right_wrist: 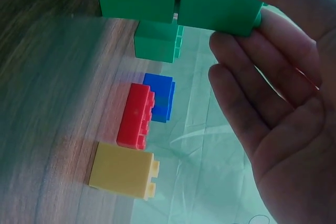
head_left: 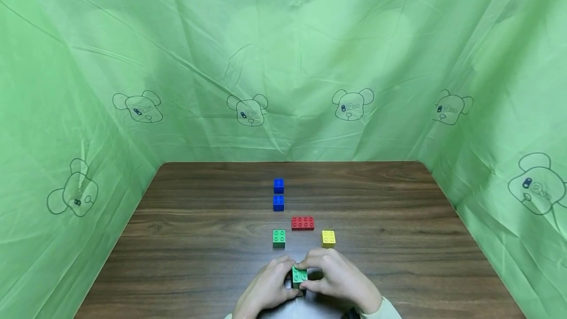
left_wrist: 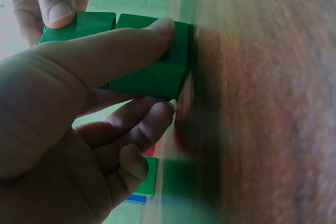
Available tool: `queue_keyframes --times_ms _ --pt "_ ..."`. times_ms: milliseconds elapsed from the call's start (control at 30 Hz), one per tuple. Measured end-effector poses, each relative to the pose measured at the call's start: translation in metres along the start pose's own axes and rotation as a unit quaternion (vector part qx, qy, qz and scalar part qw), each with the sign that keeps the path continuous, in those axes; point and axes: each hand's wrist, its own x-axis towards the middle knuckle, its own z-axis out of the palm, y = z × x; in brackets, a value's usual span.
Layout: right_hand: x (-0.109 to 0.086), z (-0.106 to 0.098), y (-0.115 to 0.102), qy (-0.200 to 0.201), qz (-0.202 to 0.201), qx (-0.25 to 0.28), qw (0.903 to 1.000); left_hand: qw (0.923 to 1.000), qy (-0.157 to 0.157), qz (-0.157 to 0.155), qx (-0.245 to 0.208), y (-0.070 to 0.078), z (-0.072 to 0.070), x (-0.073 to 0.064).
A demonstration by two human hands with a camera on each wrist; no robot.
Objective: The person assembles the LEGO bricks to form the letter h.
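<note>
Both hands meet near the front edge of the table around two green bricks, one above the other. My left hand pinches the lower green brick just at the tabletop. Thumb and fingers of my right hand grip the upper green brick. A thin seam separates the two in the wrist views; whether their studs are fully pressed together I cannot tell. From above, the upper brick hides the lower one.
Beyond the hands stand another green brick, a yellow brick and a longer red brick. Farther back are two blue bricks in a line. Green printed cloth walls the wooden table behind and at both sides.
</note>
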Motion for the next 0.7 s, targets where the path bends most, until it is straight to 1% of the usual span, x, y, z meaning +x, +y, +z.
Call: queue_keyframes --times_ms 167,333,400,533,700 --pt "-0.001 0.002 0.000 0.010 0.003 -0.008 0.9999 1.0000 0.006 0.007 0.003 0.001 -0.001 0.000" --pt "-0.004 0.009 0.002 0.033 0.002 0.005 0.9995 0.9998 0.014 0.011 0.010 0.001 -0.002 -0.001" --pt "-0.006 0.012 0.002 0.040 -0.005 0.005 0.9992 0.9997 0.014 0.012 0.015 0.002 -0.001 -0.002" --pt "-0.010 0.014 0.001 0.047 -0.005 -0.006 0.9989 0.9997 0.010 0.010 0.018 0.003 0.001 -0.003" --pt "-0.012 0.013 -0.001 0.052 0.007 -0.021 0.9984 0.9995 0.018 0.013 0.022 0.005 0.001 -0.002"
